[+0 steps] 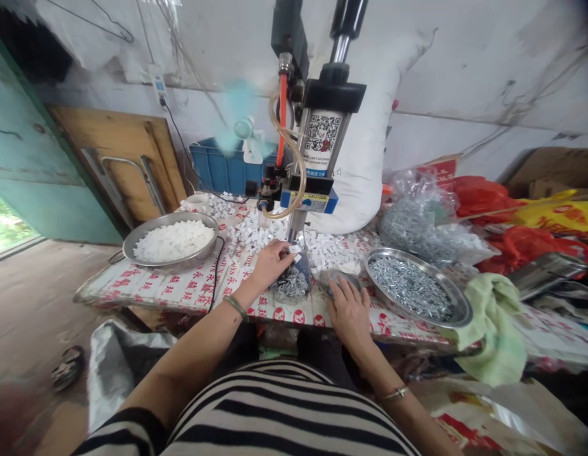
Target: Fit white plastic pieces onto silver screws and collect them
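Note:
My left hand [273,258] is closed under the ram of a pneumatic press [317,145], fingertips pinching a small white plastic piece [297,249]. Just below it lies a heap of small metal pins [290,282] at the foot of the press. To the right, my right hand [349,310] is open, its fingers spread and reaching over a small grey dish [328,276]. Whether the fingertips touch anything in that dish is hidden. Many white plastic pieces [256,233] lie scattered around the press base.
A metal bowl of white pieces [175,240] stands left; a steel bowl of metal pins [412,288] stands right, beside a green cloth [493,316]. Behind are a blue crate [218,166], a small fan [245,130] and a large white sack [364,152]. A clear bag [417,221] lies back right.

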Available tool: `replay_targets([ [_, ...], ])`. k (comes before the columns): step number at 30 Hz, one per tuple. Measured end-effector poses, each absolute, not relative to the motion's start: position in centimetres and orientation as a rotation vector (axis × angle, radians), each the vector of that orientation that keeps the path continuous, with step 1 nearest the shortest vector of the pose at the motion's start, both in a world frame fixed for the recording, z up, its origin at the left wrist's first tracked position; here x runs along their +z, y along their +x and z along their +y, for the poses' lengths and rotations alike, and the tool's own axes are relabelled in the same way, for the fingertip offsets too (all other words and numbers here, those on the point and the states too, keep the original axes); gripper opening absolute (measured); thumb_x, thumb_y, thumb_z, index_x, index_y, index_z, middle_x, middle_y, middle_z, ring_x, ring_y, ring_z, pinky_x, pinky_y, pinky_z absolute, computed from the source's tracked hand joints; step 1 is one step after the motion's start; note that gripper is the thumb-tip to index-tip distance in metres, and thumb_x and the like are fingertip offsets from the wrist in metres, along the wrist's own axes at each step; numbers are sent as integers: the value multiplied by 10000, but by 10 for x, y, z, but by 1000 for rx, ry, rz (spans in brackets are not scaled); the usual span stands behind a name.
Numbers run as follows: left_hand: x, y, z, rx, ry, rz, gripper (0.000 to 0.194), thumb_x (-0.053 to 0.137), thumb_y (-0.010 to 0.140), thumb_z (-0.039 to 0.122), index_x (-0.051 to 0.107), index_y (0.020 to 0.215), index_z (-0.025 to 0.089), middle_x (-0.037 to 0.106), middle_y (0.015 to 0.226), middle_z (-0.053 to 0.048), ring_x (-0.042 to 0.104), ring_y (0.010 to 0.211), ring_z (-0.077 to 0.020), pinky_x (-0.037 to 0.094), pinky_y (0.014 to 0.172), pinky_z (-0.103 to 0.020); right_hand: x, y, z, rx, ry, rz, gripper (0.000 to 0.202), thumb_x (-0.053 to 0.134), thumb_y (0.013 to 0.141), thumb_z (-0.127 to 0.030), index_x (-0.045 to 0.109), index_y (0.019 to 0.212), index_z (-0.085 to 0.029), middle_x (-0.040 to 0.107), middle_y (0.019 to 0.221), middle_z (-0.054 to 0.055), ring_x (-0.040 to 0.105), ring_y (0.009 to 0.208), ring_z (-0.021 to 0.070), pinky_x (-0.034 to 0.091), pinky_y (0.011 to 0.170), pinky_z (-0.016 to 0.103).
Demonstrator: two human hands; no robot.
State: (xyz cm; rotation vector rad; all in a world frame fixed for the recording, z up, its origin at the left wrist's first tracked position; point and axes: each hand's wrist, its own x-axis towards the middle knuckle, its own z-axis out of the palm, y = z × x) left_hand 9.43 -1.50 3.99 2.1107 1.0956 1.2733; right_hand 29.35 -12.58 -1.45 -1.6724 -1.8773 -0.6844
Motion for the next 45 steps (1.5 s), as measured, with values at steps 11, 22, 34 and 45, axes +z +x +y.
replay_targets([
  [11,46,71,-51,667,1365,743,396,638,687,427,522,964,170,554,623,32,551,500,-80,448,474,-187,49,256,-98,390,-1452,-1929,229,498,817,-325,616,964,-195,639,704,-9,570,623,134,429,566,238],
  [22,42,80,-9,902,1676,1110,187,527,757,336,566,812,162,541,562,29,495,460,-93,382,448,-202,28,237,-32,443,-1520,-1543,320,492,766,-364,634,966,-159,640,734,17,554,655,135,424,639,256],
  [34,23,76,-22,1002,2101,1201,179,512,787,296,592,882,167,619,737,-9,564,698,-146,407,669,-253,29,237,-37,479,-1568,-1599,275,492,768,-346,623,960,-199,626,722,4,555,662,153,427,666,281],
  [45,27,87,-4,1068,1963,1276,198,495,806,306,608,878,160,646,818,-34,587,788,-160,431,740,-267,33,234,-15,435,-1626,-1507,278,447,805,-344,621,957,-188,640,759,25,568,715,166,431,708,299],
])
